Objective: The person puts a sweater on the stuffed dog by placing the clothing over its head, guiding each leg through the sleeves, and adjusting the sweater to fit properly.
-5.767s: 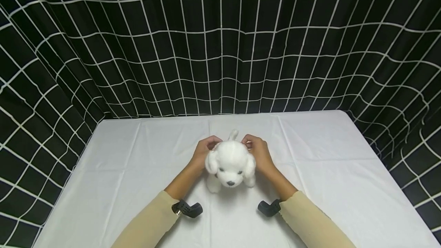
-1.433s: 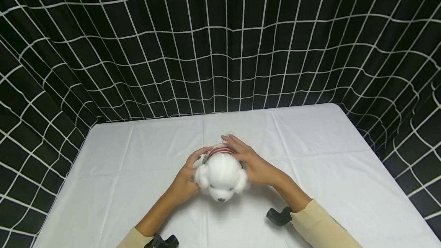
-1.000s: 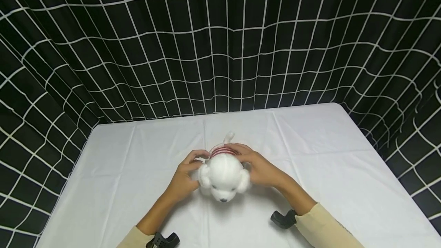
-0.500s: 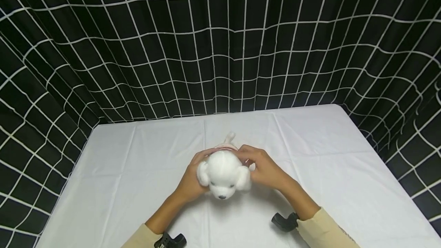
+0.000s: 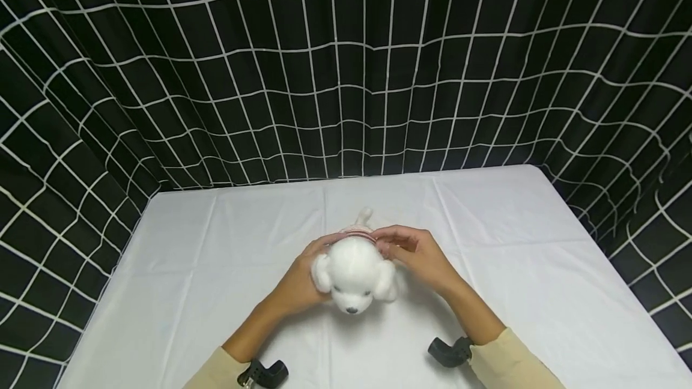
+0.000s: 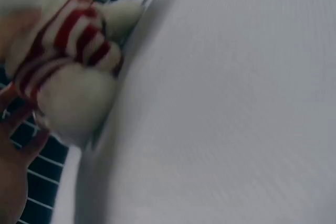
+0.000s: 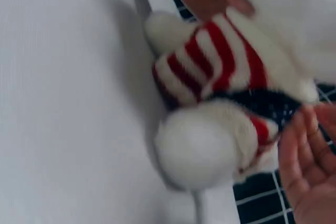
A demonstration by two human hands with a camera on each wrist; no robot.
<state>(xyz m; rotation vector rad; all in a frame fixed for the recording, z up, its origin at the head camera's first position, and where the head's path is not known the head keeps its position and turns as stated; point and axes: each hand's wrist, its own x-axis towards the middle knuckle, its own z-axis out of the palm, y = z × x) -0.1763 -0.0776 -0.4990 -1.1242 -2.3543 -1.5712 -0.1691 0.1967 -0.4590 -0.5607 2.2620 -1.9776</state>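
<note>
A white plush dog (image 5: 354,272) faces me at the middle of the table, its tail raised behind. It wears a red-and-white striped shirt (image 7: 226,56) with a navy band (image 7: 262,103) along its side. My left hand (image 5: 303,284) grips the dog's body from the left, fingers reaching onto its back behind the ear. On the other side, my right hand (image 5: 424,257) pinches the shirt by the navy band, its fingertips (image 7: 307,116) at the band's edge. The dog's head hides much of the shirt in the head view.
A white cloth covers the table (image 5: 162,293), with fold creases across it. Black curtains (image 5: 346,77) with a white grid stand behind and on both sides. Black wrist devices (image 5: 270,374) stick out at both beige sleeves (image 5: 513,365).
From lying across the dog's back, my right hand has moved to its side and pinches the shirt there. My left hand has closed in around the body. The dog stays nearly in place.
</note>
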